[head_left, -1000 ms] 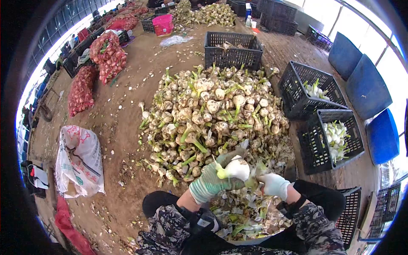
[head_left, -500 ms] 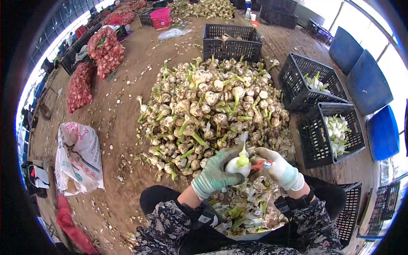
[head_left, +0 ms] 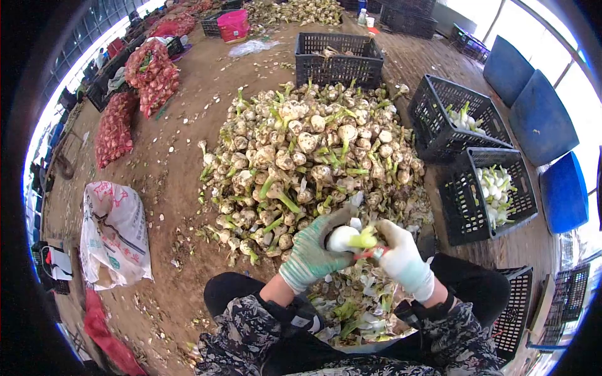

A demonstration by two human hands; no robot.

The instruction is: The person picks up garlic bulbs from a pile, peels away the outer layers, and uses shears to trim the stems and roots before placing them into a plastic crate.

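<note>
My left hand (head_left: 315, 252), in a striped white-green glove, is closed round a clean white garlic bulb (head_left: 342, 239). The bulb's thick green stem points right, toward my right hand (head_left: 404, 260). That gloved hand is closed on a small red-handled tool (head_left: 375, 252); its working end is mostly hidden, so its exact kind cannot be made out. The right thumb is up by the stem. Just beyond both hands lies a large pile of soil-stained garlic bulbs (head_left: 307, 156). Loose skins and leaf scraps (head_left: 351, 307) lie below, between my knees.
To the right, two black crates (head_left: 461, 135) hold cleaned garlic. Another black crate (head_left: 338, 69) stands behind the pile. A white woven sack (head_left: 116, 238) and red net bags of bulbs (head_left: 153, 75) are on the left. Blue panels (head_left: 544, 119) line the right side.
The garlic bulb has tipped from stem-up to stem-right in my left hand. My right hand has turned and moved slightly left, with its thumb now by the stem.
</note>
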